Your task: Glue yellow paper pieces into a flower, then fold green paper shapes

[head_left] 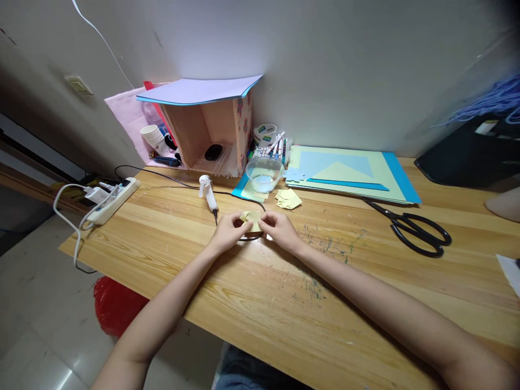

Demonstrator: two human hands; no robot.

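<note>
Between both hands is a small piece of folded yellow paper (252, 218), raised a little over the table. My left hand (228, 230) pinches its left side, and my right hand (280, 230) pinches its right side; the fingertips partly cover it. Just beyond the right hand lies a small pile of folded yellow paper pieces (288, 199). A white hot glue gun (207, 193) rests to the left of the hands, its black cord looping round beneath them. Behind the hands stands a clear plastic bowl (265, 174) with pale scraps in it.
A cardboard box with a purple paper roof (199, 91) stands against the wall. Colored paper sheets (400, 176) lie at the back right, with black scissors (420, 233) in front. At the left edge sits a power strip (116, 201). Markers (278, 147) and a tape roll (265, 132) are behind the bowl.
</note>
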